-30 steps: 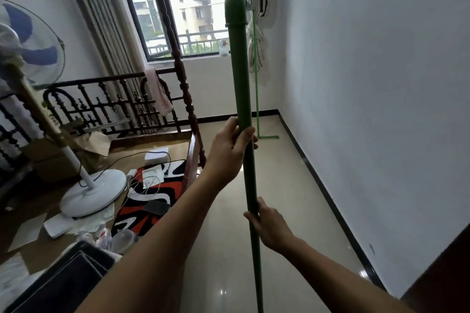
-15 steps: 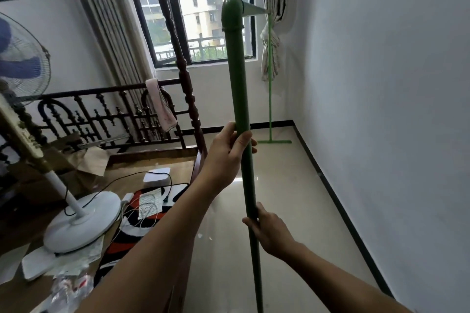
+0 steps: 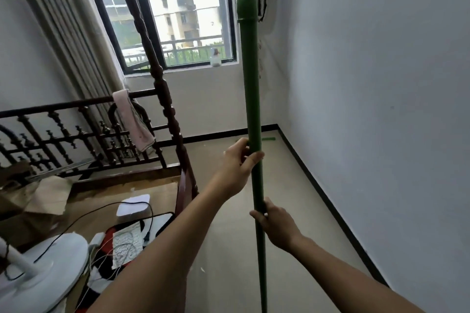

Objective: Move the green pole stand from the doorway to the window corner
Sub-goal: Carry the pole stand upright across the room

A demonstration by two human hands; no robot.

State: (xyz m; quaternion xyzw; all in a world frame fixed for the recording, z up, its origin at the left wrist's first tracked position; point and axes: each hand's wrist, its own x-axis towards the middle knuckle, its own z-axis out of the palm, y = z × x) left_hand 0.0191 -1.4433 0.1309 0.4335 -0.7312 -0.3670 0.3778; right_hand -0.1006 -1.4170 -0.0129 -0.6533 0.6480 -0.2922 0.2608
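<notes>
The green pole stand (image 3: 251,79) rises upright through the middle of the view, its rounded cap level with the window top; its foot is out of frame below. My left hand (image 3: 237,166) grips the pole at mid height. My right hand (image 3: 276,225) grips it lower down. Behind the pole, in the window corner, the green base (image 3: 268,139) of a second stand lies on the floor, its shaft hidden behind my pole.
A dark wooden bed frame (image 3: 162,99) with a pink towel (image 3: 133,119) stands at left. A white fan base (image 3: 38,274), cables and a patterned mat lie on the bed boards. A spray bottle (image 3: 215,57) sits on the window sill. A white wall (image 3: 381,109) runs along the right.
I have moved closer to the window corner with the pole. The second stand in the corner has slid behind my pole. The fan head has left the view at left.
</notes>
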